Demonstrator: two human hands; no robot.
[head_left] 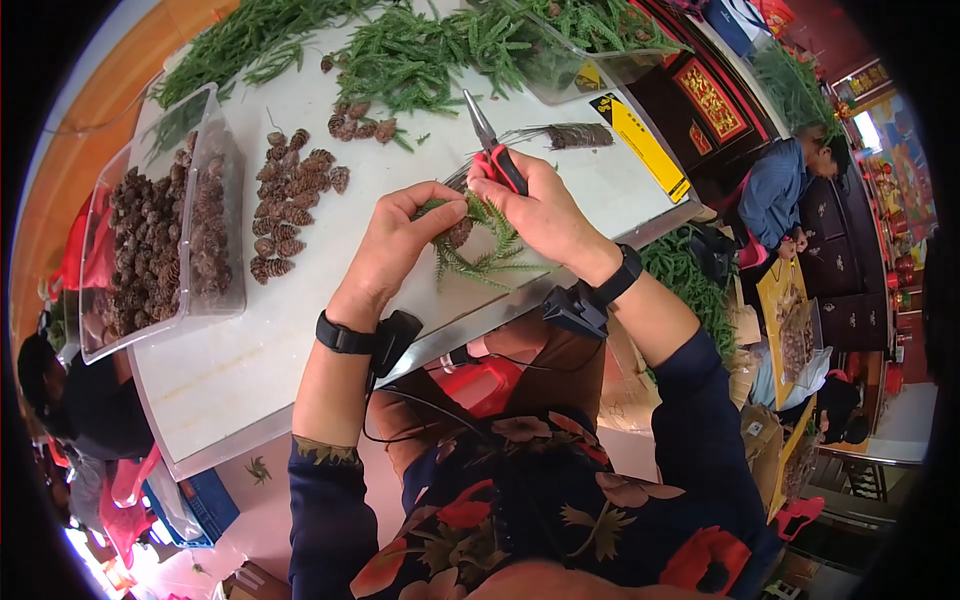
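My left hand (400, 235) is closed, thumb and fingers pinching a ring of green artificial pine sprigs (478, 268) near the table's front edge. A small brown pine cone (461, 232) sits at the ring's upper left, just by my left thumb. My right hand (545, 212) is wrapped around needle-nose pliers (508, 168) with red and black handles, their metal jaws pointing up and away from me. The fingertips of that hand are also close against the top of the ring; whether they grip it is partly hidden.
A clear plastic bin (215, 215) of pine cones stands at the left. Loose pine cones (290, 195) lie beside it. Green sprigs (400, 65) cover the far side. A bundle of thin wires (580, 136) and a yellow-black card (640, 150) lie far right. Another person (775, 195) sits at the right.
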